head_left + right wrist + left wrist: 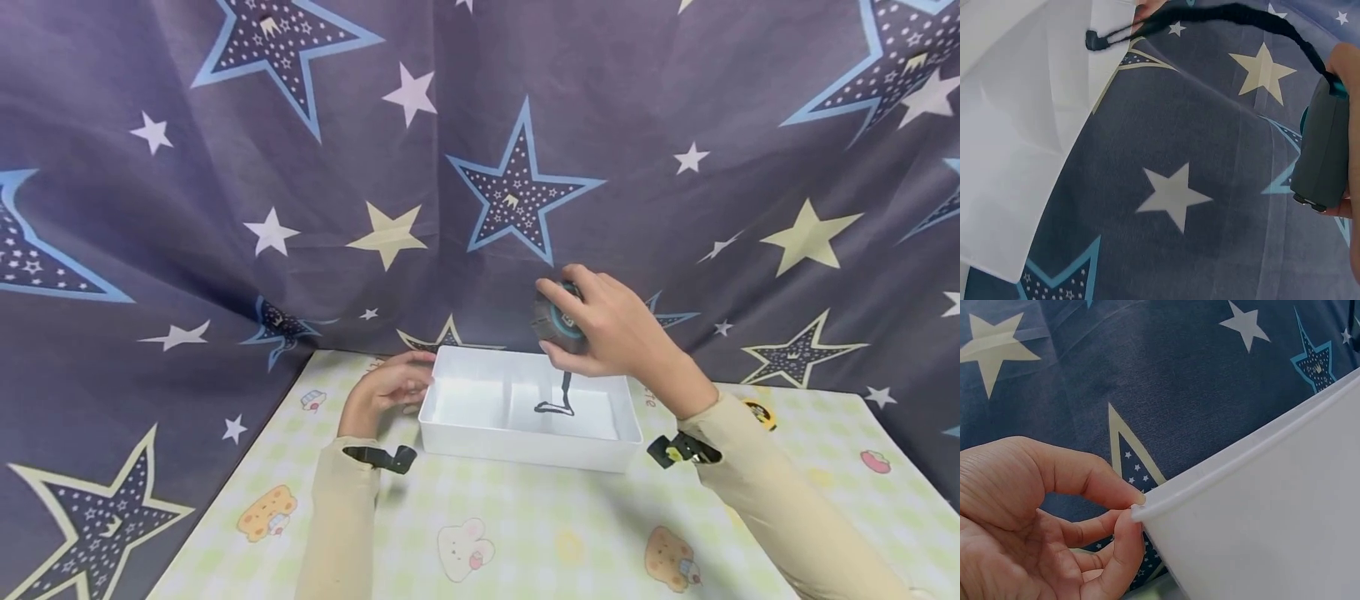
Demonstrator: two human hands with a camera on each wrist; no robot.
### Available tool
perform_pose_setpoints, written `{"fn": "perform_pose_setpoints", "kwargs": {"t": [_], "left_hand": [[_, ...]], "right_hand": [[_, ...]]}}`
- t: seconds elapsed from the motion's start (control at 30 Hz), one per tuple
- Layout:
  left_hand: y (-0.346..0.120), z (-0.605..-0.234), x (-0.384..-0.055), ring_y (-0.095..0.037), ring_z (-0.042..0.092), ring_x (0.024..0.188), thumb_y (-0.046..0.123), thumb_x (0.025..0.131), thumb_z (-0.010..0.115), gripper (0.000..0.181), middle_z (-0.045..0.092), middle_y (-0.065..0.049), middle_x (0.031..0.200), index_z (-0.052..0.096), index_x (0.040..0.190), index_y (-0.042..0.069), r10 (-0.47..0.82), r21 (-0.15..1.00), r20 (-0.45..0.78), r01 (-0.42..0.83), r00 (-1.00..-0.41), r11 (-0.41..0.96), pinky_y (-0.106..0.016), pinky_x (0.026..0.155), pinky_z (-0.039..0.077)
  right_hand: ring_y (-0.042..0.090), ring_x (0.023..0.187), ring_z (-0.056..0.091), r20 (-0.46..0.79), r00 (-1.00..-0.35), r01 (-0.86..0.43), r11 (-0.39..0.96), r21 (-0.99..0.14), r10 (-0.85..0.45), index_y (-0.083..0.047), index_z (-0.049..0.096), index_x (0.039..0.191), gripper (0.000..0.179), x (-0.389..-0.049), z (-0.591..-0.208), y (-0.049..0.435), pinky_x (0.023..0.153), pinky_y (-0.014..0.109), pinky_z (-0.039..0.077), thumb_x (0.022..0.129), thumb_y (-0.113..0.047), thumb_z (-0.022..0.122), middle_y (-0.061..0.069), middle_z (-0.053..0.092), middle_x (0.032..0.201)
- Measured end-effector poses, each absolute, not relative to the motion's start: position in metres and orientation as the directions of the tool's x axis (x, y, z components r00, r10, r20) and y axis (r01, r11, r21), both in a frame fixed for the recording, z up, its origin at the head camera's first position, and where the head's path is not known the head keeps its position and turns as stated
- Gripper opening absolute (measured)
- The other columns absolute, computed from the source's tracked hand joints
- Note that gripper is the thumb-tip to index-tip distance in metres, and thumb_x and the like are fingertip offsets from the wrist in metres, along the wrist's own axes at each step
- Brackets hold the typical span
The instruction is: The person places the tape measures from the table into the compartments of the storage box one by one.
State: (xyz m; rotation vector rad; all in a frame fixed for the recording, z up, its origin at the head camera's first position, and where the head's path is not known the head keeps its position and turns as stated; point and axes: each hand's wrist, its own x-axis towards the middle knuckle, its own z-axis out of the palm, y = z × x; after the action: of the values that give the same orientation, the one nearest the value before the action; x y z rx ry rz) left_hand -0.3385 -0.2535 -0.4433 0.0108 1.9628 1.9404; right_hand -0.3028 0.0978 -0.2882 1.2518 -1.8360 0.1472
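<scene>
A white open-topped box (525, 448) with a low divider across its inside stands on the table. My left hand (392, 382) is at its left end; in the left wrist view the thumb and fingers pinch the rim at one corner of the box (1260, 512). Above the right part of the box, my right hand (611, 325) grips a dark grey tape measure (550, 323) with a blue ring on its face. Its black wrist strap (567, 390) hangs down over the right compartment. The right wrist view shows the tape measure (1321, 147) edge-on, apart from the box.
A pale green checked tablecloth (525, 508) with cartoon prints covers the table. Behind it hangs a dark curtain (637, 167) with stars. A round black and yellow item (761, 414) lies right of the box, partly hidden by the right forearm.
</scene>
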Motion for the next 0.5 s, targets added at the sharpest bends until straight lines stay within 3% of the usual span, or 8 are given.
{"fn": "perform_pose_setpoints", "kwargs": {"t": [0.27,0.5], "left_hand": [[-0.252,-0.441,-0.339,-0.007,0.063,0.078,-0.004,0.09,0.058,0.067,0.064,-0.008,0.109,0.033,0.152,-0.001,0.244,0.965,-0.263,-0.255,-0.933,0.067,-0.021,0.074,0.054],[-0.253,-0.443,-0.337,-0.006,0.057,0.073,-0.005,0.091,0.056,0.066,0.061,-0.002,0.094,0.031,0.152,-0.003,0.269,0.967,-0.253,-0.244,-0.929,0.067,-0.019,0.068,0.049]], "right_hand": [[0.026,0.063,0.048,0.715,-0.122,-0.809,0.487,0.331,-0.689,-0.006,0.06,0.132,0.063,-0.312,-0.286,0.079,0.055,0.041,0.045,0.094,-0.056,0.05,0.023,0.058,0.107],[0.024,0.063,0.046,0.675,-0.162,-0.821,0.478,0.312,-0.72,-0.006,0.059,0.133,0.063,-0.323,-0.288,0.061,0.057,0.04,0.044,0.088,-0.051,0.059,0.021,0.057,0.108]]}}
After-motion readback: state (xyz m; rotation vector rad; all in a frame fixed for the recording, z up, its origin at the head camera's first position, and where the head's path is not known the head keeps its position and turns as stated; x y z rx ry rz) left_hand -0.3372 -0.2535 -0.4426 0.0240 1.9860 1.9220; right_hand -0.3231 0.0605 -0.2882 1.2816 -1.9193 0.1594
